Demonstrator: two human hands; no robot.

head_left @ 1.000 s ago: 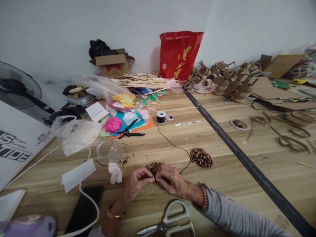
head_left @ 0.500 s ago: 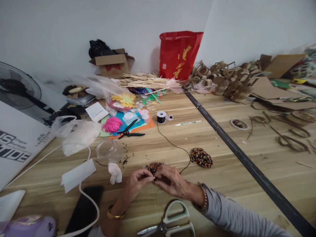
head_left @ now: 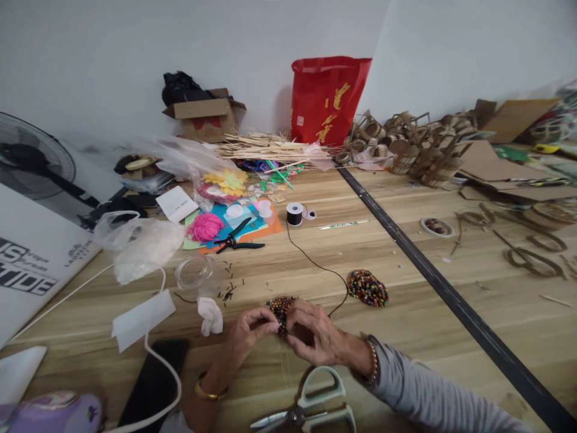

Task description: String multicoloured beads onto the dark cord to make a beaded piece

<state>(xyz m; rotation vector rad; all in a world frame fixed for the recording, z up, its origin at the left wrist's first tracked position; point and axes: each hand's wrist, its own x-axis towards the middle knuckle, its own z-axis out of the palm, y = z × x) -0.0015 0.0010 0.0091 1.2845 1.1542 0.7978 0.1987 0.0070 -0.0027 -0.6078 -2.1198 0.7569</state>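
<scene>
Since the earlier frame, the right hand's (head_left: 318,334) thumb and forefinger have parted, uncovering more of the multicoloured bead cluster (head_left: 279,309), which lies between both hands. Its long axis, partly hidden, cannot be told. Reaching from lower left, the left hand (head_left: 250,332) pinches thumb to forefinger at the beads; anything between is too small to tell. Back uppermost, the right hand comes from lower right; its hold cannot be told. Farther out, a white box (head_left: 40,258) reads "TIDE"; gold characters on the red bag (head_left: 311,90) are unclear.
</scene>
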